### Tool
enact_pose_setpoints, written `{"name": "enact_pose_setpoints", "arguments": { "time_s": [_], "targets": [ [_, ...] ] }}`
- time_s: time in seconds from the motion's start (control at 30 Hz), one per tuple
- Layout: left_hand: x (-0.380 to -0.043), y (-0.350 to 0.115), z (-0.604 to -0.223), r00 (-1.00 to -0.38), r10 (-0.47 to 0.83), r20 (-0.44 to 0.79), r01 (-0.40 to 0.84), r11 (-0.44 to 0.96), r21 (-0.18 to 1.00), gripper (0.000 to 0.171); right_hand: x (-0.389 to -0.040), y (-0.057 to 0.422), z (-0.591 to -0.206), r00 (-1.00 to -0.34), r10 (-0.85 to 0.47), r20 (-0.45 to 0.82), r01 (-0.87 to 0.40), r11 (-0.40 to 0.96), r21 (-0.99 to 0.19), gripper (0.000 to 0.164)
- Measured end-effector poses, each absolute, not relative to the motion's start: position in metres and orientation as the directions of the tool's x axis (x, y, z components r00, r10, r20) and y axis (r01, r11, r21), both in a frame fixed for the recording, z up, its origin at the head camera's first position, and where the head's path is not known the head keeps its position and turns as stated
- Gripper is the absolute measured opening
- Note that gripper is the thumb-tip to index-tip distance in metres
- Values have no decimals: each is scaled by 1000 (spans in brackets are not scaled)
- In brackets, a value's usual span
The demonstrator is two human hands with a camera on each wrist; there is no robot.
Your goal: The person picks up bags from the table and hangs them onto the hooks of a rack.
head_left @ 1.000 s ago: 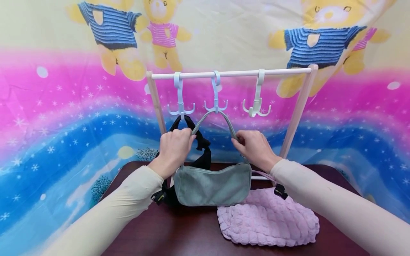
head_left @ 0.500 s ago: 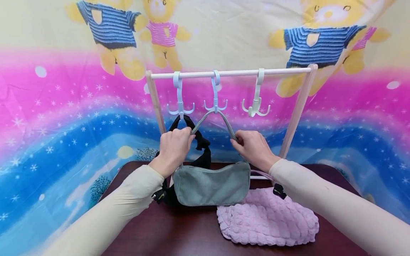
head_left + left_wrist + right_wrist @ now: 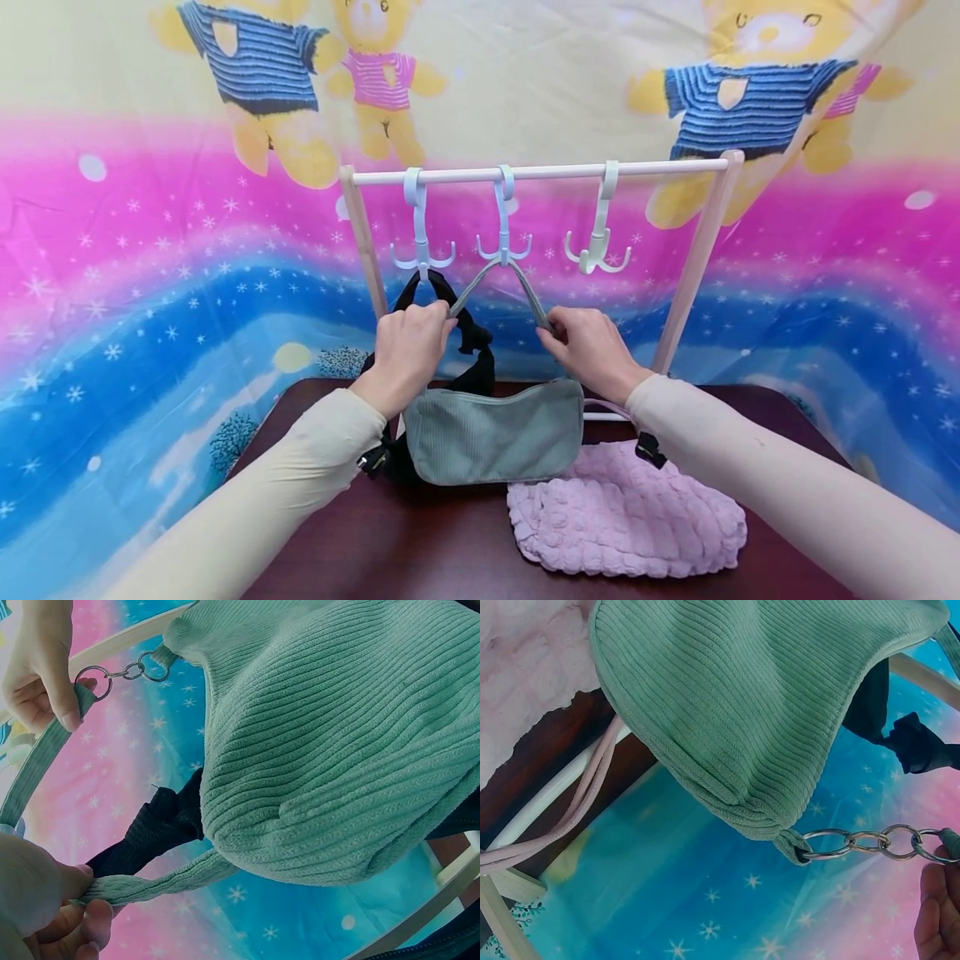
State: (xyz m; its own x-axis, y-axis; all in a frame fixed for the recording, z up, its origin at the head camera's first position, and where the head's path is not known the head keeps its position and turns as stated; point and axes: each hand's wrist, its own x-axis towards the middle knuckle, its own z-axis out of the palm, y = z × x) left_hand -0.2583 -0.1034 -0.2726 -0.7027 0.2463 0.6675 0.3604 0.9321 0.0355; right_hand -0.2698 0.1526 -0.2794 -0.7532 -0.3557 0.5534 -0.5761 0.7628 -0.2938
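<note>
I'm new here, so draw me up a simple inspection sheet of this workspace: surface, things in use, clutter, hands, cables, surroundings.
Surface: dark reddish-brown table.
Things in use: green bag, held up by its green strap; the strap's top meets the middle hook, but whether it has caught is hard to tell.
Clutter: pink bag lying on the table; black strap at the left hook.
Hands: left hand and right hand each grip the green strap.
Cables: nothing seen.
Surroundings: rack; backdrop printed with bears and snowflakes.
</note>
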Motion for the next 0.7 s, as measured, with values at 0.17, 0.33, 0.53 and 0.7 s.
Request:
{"name": "enact_pose_setpoints", "arguments": {
  "time_s": [0.17, 0.33, 0.53, 0.7],
  "targets": [
    [-259, -103, -275, -693, 248, 677, 358, 933, 24, 24, -270, 151, -281, -756, -354, 551, -570, 770, -287, 12],
    [-259, -103, -277, -689, 250, 681, 360, 933, 21, 23, -271, 151, -282, -757, -360, 546, -569, 773, -280, 12],
    [-258, -102, -279, -700, 253, 667, 354, 935, 18, 23, -272, 150, -283, -775, -357, 522, -560, 770, -305, 13],
    [-258, -101, -280, -712, 252, 656, 344, 939, 12, 22, -275, 150, -282, -798, -349, 491, -545, 766, -341, 13]
  ]
}}
